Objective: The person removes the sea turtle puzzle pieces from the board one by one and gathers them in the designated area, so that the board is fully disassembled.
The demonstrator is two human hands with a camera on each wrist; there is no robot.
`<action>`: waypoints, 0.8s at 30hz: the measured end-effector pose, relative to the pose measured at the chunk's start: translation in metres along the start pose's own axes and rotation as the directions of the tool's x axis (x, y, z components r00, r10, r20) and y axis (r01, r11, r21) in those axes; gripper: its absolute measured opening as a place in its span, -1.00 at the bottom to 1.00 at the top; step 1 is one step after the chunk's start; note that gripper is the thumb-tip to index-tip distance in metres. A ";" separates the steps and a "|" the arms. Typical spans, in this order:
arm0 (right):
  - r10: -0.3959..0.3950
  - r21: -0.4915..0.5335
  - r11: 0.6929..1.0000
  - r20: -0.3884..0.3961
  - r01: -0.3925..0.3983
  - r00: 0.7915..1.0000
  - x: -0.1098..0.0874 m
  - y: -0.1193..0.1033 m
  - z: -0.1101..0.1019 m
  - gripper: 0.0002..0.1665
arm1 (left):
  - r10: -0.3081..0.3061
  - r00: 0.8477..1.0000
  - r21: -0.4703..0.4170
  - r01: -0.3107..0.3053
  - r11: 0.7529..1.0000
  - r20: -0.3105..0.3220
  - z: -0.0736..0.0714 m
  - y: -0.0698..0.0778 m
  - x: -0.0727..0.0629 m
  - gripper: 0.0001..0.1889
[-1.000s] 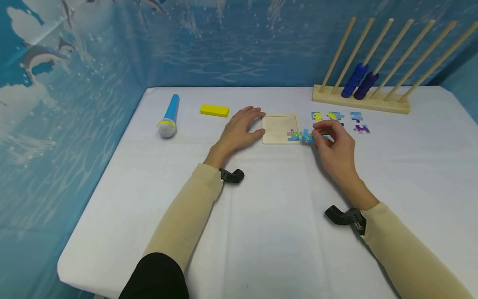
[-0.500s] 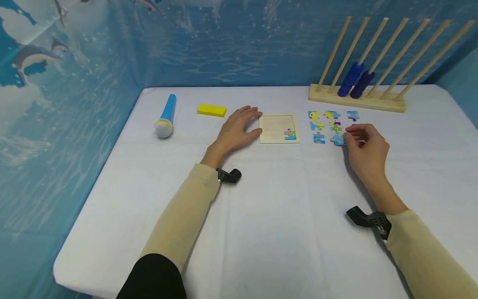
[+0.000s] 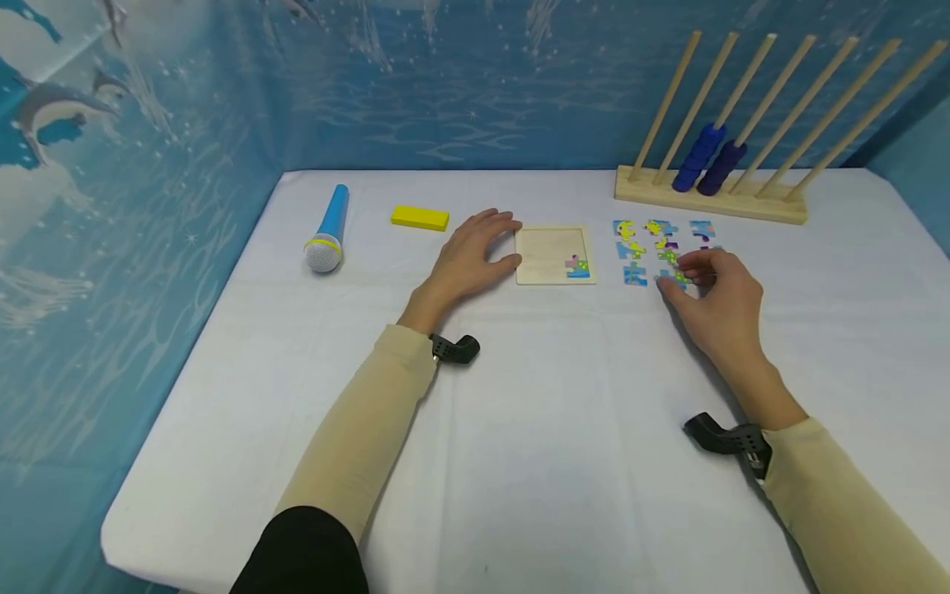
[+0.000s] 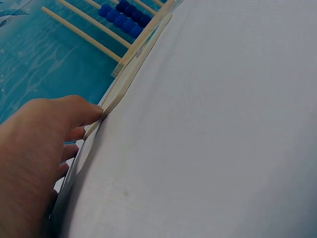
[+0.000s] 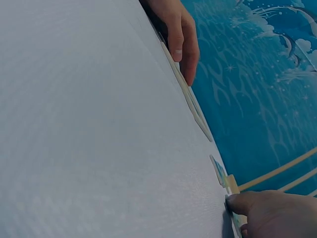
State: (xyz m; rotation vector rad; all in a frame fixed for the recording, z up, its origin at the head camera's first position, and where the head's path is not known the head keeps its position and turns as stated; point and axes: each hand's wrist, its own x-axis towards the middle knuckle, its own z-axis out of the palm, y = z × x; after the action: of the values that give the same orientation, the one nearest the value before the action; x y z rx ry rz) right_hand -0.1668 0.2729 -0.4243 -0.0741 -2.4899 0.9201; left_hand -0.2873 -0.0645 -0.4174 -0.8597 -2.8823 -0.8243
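Observation:
My left hand (image 3: 478,247) rests at the left side of a square wooden puzzle tray (image 3: 545,256), thumb and index finger touching its edge. A joined pink, green and blue part of the picture (image 3: 577,266) lies in the tray's lower right corner. Over to the right, my right hand (image 3: 723,293) holds a blue and green puzzle piece (image 3: 679,279) low over the table between thumb and fingers, which partly hide it. Beside it lie several loose pieces, among them a blue one (image 3: 634,275) and a yellow one (image 3: 625,229).
A wooden stacking rack (image 3: 712,198) with upright pegs and blue and purple beads stands at the back right. Further left lie a yellow block (image 3: 420,218) and a blue toy microphone (image 3: 330,227). A blue sea-print curtain (image 3: 460,82) hangs behind the white table (image 3: 519,454).
My right hand has carried the puzzle piece from the tray's right edge back to the loose pieces, and its thumb has shifted left around it. My left hand stays at the tray.

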 end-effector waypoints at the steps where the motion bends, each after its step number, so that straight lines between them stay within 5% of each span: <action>1: -0.007 -0.001 1.000 -0.002 0.007 1.000 0.000 0.000 0.000 -0.55 | -0.003 1.000 0.003 0.003 1.000 0.002 0.000 0.001 0.000 -0.41; 16: -0.070 0.074 0.994 -0.127 0.079 0.989 0.007 -0.015 0.018 -0.72 | -0.009 1.000 -0.004 0.009 1.000 -0.008 0.000 -0.002 -0.002 -0.41; 24: -0.248 0.128 0.963 0.065 0.239 0.966 0.016 -0.044 0.055 -0.73 | -0.012 1.000 -0.021 0.011 1.000 -0.005 0.003 0.000 -0.002 -0.41</action>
State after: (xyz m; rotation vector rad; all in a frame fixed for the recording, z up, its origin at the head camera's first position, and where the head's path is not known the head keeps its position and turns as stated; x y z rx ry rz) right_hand -0.2013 0.2093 -0.4261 0.3088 -2.4400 0.9798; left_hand -0.2847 -0.0638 -0.4203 -0.8423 -2.8819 -0.8573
